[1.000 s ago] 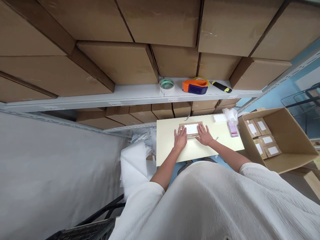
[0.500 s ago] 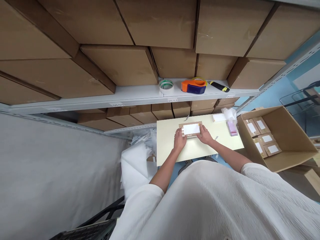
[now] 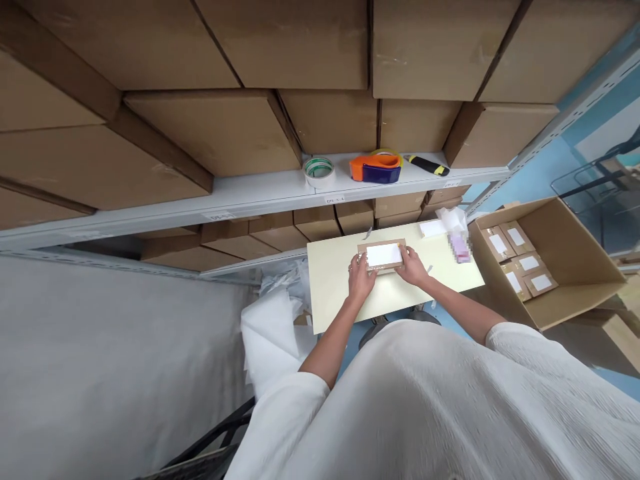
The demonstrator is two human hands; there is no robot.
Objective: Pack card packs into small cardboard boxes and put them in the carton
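A flat kraft-paper package [image 3: 383, 269] with a white label lies on a pale yellow board [image 3: 335, 287]. My left hand [image 3: 361, 279] grips its left end, with the fingers curled over the edge. My right hand [image 3: 413, 265] holds its right end the same way. Part of the package's near edge is hidden behind my fingers. I cannot tell whether it is lifted off the board. A few small tape scraps lie on the board around it.
To the right stands an open cardboard box [image 3: 565, 247] holding several labelled kraft packages [image 3: 515, 260]. A white sheet [image 3: 433, 229] and a blurred pink item [image 3: 460, 248] lie on the board. Above, a shelf [image 3: 225, 200] carries cartons, a tape roll [image 3: 319, 171], a tape dispenser [image 3: 376, 169] and a utility knife [image 3: 427, 165]. White foam wrap [image 3: 270, 340] hangs at the left.
My hands have gone from lying flat at the package's near edge to curling around its two ends. The whole view has also shifted slightly.
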